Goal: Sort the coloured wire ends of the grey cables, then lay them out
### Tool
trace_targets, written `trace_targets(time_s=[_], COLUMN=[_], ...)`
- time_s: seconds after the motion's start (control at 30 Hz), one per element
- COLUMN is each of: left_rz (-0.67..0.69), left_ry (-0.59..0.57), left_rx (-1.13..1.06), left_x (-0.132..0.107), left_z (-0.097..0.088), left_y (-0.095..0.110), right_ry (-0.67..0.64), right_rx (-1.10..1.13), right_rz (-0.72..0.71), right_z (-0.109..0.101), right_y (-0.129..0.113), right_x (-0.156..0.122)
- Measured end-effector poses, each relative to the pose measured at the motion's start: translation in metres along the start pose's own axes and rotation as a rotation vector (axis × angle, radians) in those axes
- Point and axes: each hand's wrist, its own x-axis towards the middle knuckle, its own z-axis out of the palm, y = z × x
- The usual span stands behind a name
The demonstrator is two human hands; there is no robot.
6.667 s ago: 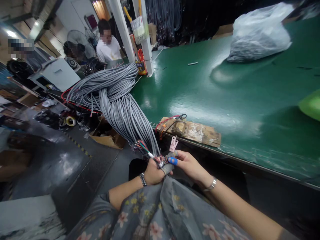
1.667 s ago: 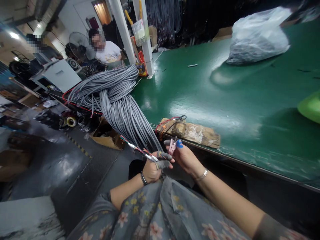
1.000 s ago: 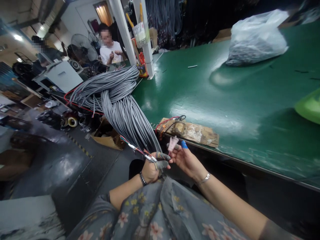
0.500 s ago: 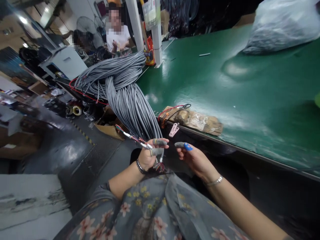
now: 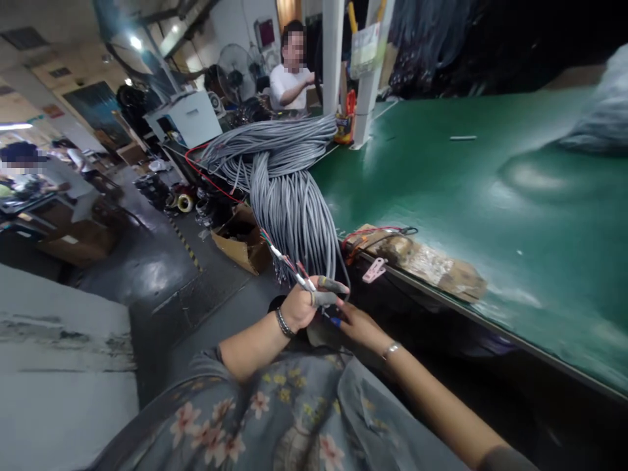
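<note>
My left hand (image 5: 307, 306) is closed around grey cable ends, with grey covers on its thumb and forefinger. Stripped ends with white sleeves and thin coloured wires (image 5: 289, 265) stick out from it toward the upper left. My right hand (image 5: 360, 324) has its fingers pinched together right against the left fingertips, a blue cover on one finger. What lies between its fingertips is mostly hidden. Ahead of both hands a thick bundle of grey cable (image 5: 289, 203) hangs over the bench edge, and one strand loops down beside my fingers.
A pink clip (image 5: 375, 270) hangs at the edge of the green bench (image 5: 432, 190), beside a taped wooden block (image 5: 426, 261). An open cardboard box (image 5: 243, 242) stands on the floor under the cables. A co-worker (image 5: 292, 82) sits beyond the bench post (image 5: 370, 85).
My right hand has moved left from a gap and now meets the left fingertips. The left hand keeps its hold on the cable ends. The view has turned to the left and up.
</note>
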Motion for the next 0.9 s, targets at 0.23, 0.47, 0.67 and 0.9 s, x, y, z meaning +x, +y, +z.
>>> trace_targets(time_s=[0.23, 0.47, 0.67, 0.9], left_rz=[-0.083, -0.045, 0.143, 0.146], left_ry=[-0.081, -0.261, -0.255, -0.379], left_rx=[0.067, 0.220, 0.486, 0.554], left_x=[0.006, 0.004, -0.011, -0.019], left_z=[-0.005, 0.001, 0.007, -0.005], left_y=[-0.012, -0.021, -0.009, 0.000], right_ry=[0.201, 0.332, 0.185, 0.155], right_rx=[-0.005, -0.135, -0.118, 0.028], right_rz=[-0.144, -0.367, -0.427, -0.450], right_z=[-0.033, -0.036, -0.027, -0.030], right_y=[-0.041, -0.086, -0.089, -0.092], right_x=[-0.041, -0.056, -0.051, -0.057])
